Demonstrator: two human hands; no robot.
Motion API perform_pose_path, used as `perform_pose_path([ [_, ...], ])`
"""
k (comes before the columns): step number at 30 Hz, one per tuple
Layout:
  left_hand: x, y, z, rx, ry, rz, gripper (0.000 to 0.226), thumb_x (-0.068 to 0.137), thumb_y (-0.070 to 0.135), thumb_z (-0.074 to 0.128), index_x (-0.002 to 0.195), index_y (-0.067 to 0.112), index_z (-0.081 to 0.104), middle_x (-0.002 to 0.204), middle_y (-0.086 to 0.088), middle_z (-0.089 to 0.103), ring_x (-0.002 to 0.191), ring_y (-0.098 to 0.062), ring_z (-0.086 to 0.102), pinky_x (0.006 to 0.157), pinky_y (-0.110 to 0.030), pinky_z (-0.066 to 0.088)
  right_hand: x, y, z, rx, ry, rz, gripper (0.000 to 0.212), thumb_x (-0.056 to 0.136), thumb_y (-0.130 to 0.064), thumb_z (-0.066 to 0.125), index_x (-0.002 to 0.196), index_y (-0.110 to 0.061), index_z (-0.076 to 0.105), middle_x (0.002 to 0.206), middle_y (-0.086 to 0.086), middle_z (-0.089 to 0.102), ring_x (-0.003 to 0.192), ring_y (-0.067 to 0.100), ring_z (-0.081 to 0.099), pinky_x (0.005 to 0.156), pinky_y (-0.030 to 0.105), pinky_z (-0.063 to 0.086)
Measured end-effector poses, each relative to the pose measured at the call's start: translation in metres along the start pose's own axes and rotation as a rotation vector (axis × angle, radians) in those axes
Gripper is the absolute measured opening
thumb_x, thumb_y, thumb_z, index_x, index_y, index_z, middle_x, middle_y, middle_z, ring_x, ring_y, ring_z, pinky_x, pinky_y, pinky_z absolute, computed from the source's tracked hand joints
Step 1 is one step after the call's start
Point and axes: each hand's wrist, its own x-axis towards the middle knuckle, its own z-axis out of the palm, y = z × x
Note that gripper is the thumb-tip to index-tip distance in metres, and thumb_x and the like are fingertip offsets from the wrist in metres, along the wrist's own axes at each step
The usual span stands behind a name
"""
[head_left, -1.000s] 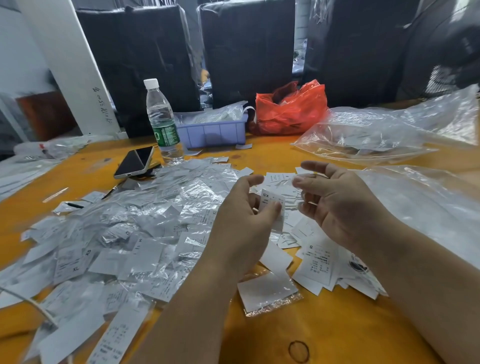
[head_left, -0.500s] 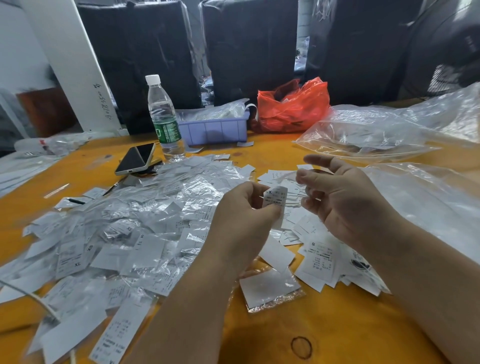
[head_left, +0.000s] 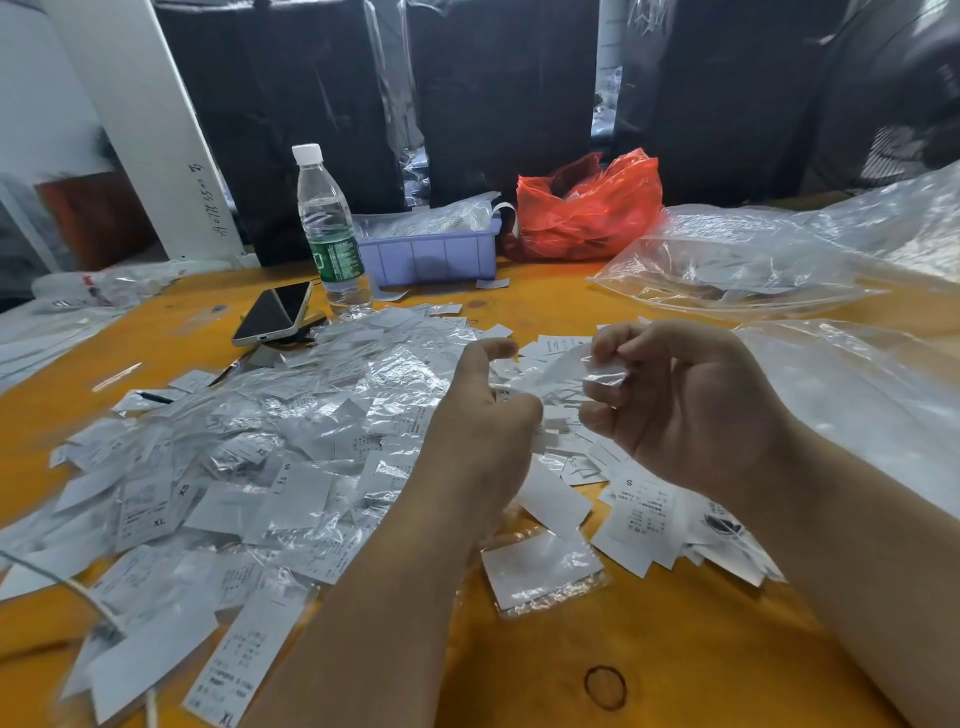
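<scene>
ok so half a second back the right hand (head_left: 696, 410) was spread open and the left hand (head_left: 483, 415) had a little size label pinched upright, now the right one has curled in and is pinching a clear sleeve (head_left: 576, 366) held in the air between the two hands, at about 3 o'clock from the left thumb. Left fingers are curled tight at the sleeve's near end, but it's all blur there so I can't tell if they've got hold of it or the label. My guess is the label is going into the sleeve right now. The big pile (head_left: 270, 441) of bagged ones sits at 9 o'clock on the table (head_left: 571, 665), loose labels (head_left: 644, 514) at 5 o'clock
</scene>
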Motion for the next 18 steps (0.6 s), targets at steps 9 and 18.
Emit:
perform_pose_path([
  [9,-0.003,0.008,-0.003,-0.175,-0.158,-0.026,0.044,0.095,0.035,0.043,0.071,0.017,0.074,0.076,-0.001,0.066,0.064,-0.014,0.051,0.064,-0.034,0.041,-0.003,-0.006,-0.002,-0.107,-0.053,0.162,0.033,0.073,-0.031,0.057,0.049,-0.014,0.042,0.051,-0.003,0.029,0.043,0.009,0.020,0.041,0.019,0.025],
  [18,0.001,0.009,-0.008,-0.372,-0.011,-0.042,0.012,0.087,0.018,0.068,0.076,0.014,0.070,0.053,0.010,0.053,0.052,-0.008,0.043,0.055,-0.025,0.040,-0.003,-0.002,0.003,-0.166,0.037,0.020,0.034,0.073,-0.033,0.070,0.099,-0.016,0.056,0.065,-0.001,0.054,0.052,0.011,0.043,0.047,0.024,0.042],
])
